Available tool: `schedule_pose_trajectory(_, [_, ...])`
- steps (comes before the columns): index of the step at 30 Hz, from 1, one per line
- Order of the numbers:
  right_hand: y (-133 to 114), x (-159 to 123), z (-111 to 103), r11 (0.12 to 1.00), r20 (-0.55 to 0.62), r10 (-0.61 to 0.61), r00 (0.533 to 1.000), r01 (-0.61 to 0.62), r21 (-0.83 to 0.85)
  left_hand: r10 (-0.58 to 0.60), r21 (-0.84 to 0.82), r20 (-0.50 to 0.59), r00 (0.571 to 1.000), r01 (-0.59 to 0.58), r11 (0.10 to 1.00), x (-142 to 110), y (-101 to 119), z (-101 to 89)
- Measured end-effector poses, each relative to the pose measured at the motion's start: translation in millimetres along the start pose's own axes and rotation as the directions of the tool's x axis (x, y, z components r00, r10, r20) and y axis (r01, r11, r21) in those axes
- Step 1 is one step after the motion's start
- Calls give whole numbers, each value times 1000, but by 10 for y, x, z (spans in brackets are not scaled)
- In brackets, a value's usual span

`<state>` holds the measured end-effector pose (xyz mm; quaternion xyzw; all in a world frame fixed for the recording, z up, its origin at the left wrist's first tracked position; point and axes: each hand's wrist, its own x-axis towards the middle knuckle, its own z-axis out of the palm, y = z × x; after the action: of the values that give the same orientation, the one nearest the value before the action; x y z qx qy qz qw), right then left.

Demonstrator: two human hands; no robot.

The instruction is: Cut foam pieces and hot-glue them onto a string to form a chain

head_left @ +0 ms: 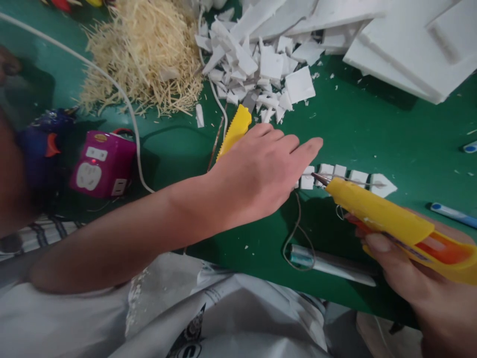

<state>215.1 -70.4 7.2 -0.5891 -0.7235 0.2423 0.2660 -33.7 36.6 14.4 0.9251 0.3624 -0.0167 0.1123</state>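
Observation:
My right hand (413, 283) is wrapped round a yellow hot glue gun (383, 209), its thumb along the side. The metal nozzle points left and meets a row of small white foam pieces (358, 177) joined by a thin string. The rightmost piece is cut to a point. My left hand (264, 169) is closed over the left end of the row, index finger reaching past the far edge; its thumb and grip are mostly hidden. A loop of string (286, 243) hangs toward me from the row. Beside my left hand lies a yellow serrated tool (234, 130), partly covered.
Foam scraps (261, 69) and large foam sheets (413, 49) lie at the back. Left are a pile of thin wooden sticks (149, 54), a magenta power outlet box (104, 161) and a blue glue gun (42, 139). A white cable (126, 99) crosses the green table (354, 114).

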Motion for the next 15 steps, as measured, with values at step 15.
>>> schedule_pose_trajectory(15, [45,-5,-11,1000,7,-1,1000,1,1,81,29,-71,994,-79,996,-6,-54,61])
